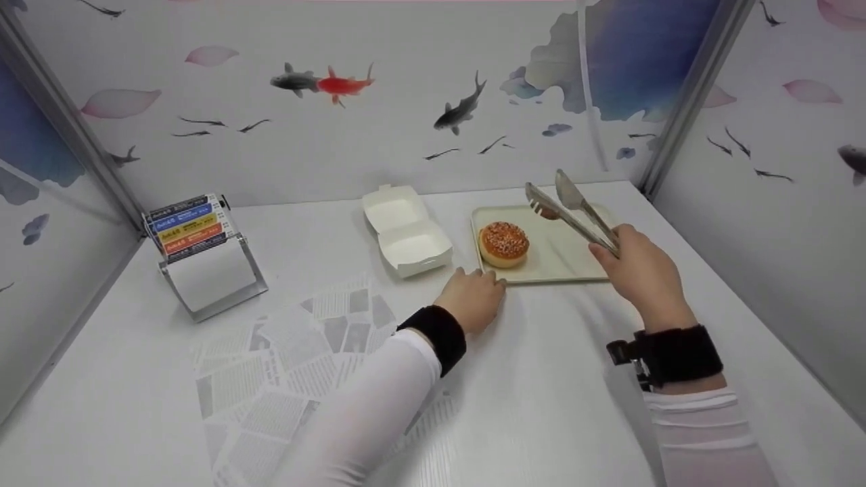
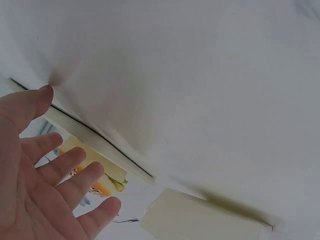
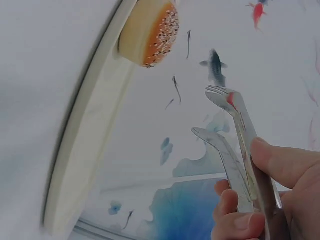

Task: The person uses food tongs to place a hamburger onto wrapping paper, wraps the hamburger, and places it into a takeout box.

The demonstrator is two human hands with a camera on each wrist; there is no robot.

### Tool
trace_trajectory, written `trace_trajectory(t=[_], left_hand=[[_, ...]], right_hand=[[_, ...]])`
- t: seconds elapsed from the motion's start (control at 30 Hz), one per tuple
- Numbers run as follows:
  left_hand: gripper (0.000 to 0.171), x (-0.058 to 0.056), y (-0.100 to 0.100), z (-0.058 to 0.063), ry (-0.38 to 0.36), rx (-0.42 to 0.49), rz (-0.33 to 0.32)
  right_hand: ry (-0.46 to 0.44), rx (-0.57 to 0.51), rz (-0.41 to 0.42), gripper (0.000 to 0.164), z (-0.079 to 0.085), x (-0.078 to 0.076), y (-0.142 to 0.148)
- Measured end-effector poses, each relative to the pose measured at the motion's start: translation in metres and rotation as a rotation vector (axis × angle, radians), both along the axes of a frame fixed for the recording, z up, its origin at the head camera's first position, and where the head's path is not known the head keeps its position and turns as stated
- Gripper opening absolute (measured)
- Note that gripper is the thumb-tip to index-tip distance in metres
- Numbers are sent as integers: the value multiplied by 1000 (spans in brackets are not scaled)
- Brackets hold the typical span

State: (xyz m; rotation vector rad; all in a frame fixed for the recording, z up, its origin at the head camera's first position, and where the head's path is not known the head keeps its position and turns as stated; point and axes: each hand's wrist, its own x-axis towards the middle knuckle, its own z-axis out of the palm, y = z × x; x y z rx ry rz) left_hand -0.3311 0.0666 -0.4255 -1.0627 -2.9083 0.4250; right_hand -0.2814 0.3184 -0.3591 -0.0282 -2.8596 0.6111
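Observation:
A round bun (image 1: 504, 243) with an orange-brown, seed-sprinkled top sits at the left end of the pale rectangular tray (image 1: 568, 274). My right hand (image 1: 646, 274) grips metal tongs (image 1: 585, 220) above the tray's right side. The tongs' two ends stand apart, one forked and one smooth, with nothing between them in the right wrist view. At the tray's near left corner is my left hand (image 1: 473, 297). Its fingers are spread in the left wrist view, where they partly hide the bun (image 2: 102, 190). Whether they touch the tray is unclear.
An open white clamshell box (image 1: 409, 233) stands left of the tray. Farther left is a metal rack (image 1: 210, 264) with colourful labelled boxes and a white roll. A newspaper-print sheet (image 1: 291, 358) lies under my left forearm. Printed wall panels (image 1: 406, 122) enclose the white table.

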Motion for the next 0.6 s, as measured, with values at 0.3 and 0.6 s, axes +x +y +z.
trace_trajectory(t=[0.3,0.6], left_hand=[[48,4,-5,-1,-76,108,72],[63,7,-15,1,-148,184,139]], right_hand=[[21,85,60,47,9,9,-13],[64,231,161,43,13,18,-9]])
